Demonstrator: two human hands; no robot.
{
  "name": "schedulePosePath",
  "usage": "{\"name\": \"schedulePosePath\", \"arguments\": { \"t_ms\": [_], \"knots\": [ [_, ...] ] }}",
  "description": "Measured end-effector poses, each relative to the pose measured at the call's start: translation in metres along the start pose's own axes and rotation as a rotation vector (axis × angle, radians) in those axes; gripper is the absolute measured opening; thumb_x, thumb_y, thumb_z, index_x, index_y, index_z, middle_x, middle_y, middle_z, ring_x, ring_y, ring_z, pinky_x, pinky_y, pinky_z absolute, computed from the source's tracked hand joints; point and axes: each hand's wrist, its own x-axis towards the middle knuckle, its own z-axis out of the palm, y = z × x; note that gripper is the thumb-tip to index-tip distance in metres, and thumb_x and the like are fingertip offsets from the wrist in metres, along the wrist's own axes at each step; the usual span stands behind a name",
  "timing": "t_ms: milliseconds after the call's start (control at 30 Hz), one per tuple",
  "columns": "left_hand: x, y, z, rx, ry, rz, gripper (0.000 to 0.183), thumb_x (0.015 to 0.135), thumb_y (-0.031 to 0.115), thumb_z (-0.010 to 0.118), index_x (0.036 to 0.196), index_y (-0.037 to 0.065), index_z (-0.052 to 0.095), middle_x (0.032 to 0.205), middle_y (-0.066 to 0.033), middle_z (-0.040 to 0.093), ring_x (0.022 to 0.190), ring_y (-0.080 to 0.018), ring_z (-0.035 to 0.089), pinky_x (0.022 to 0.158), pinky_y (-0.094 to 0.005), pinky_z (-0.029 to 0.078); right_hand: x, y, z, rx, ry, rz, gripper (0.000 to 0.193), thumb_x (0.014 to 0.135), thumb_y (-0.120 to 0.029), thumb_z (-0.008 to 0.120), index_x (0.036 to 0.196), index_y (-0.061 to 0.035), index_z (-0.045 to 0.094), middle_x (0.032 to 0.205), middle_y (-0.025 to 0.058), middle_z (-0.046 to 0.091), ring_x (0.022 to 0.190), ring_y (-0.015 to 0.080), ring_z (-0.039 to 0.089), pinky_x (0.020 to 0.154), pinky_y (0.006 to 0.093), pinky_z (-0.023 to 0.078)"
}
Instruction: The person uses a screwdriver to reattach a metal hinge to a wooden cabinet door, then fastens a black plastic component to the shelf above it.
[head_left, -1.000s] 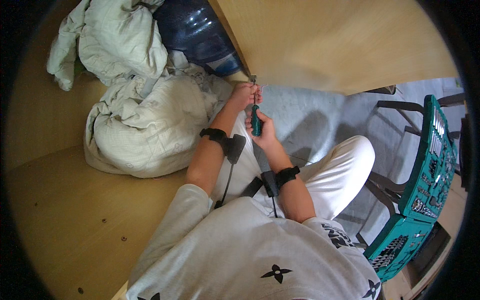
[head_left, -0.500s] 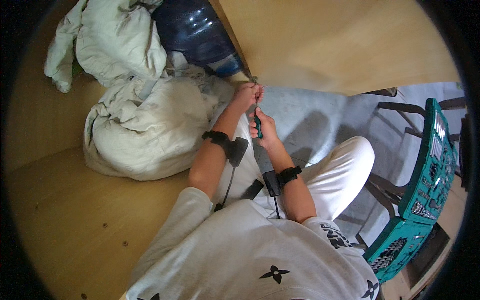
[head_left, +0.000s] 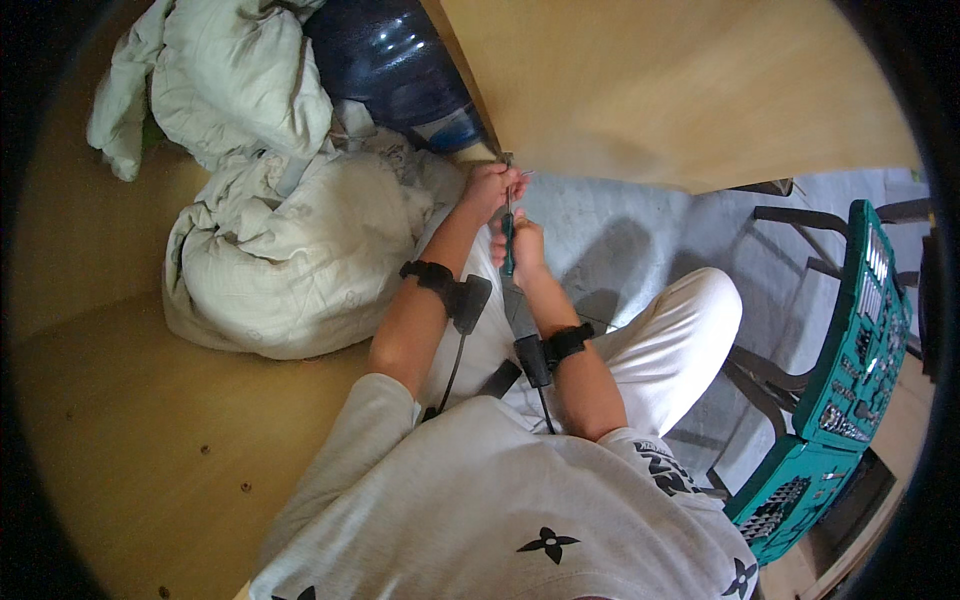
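Observation:
My right hand [head_left: 526, 245] is closed round the dark green handle of a screwdriver [head_left: 508, 247], whose thin shaft points away from me. Just beyond it, my left hand [head_left: 489, 192] has its fingers pinched together by the shaft's far end, at the lower corner of a wooden panel [head_left: 680, 95]. A small metal fitting [head_left: 507, 158] shows at that corner, right above the left fingers. What the left fingertips pinch is too small to make out, and the screwdriver's tip is hidden by them.
A cream quilt [head_left: 290, 250] lies bunched on the wooden board [head_left: 180, 430] at left. Behind it is a large dark blue water bottle [head_left: 385, 65]. At right, an open green tool case [head_left: 850, 340] with several sockets and bits stands near dark metal legs [head_left: 765, 370].
My right hand has rolled round the screwdriver's handle, which now points more straight away from me. The left hand stays at the panel's corner.

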Motion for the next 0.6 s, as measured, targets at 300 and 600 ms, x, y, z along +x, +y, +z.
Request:
{"name": "schedulePosePath", "arguments": {
  "t_ms": [300, 600],
  "knots": [
    [-0.012, 0.014, 0.001, -0.077, -0.004, -0.111, 0.019, 0.094, 0.011, 0.043, 0.103, -0.003, 0.052, 0.094, -0.0163, 0.061, 0.064, -0.0149, 0.05, 0.053, -0.0231, 0.043, -0.013, 0.004, 0.001, 1.087, -0.606, 0.285, 0.037, 0.095, -0.045, 0.035, 0.093, -0.0101, 0.047, 0.066, 0.0008, 0.041, 0.053, 0.0125, 0.039, 0.044, 0.0252, 0.034],
    [-0.031, 0.029, 0.022, -0.103, -0.048, -0.018, 0.028, 0.091, 0.011, 0.043, 0.117, 0.001, 0.043, 0.093, -0.0159, 0.059, 0.056, -0.0115, 0.041, 0.045, -0.0226, 0.033, -0.032, -0.012, 0.004, 0.74, -0.363, 0.066, 0.035, 0.097, -0.04, 0.034, 0.087, -0.0084, 0.046, 0.062, 0.0037, 0.045, 0.048, 0.0152, 0.041, 0.042, 0.0265, 0.035]
  ]
}}
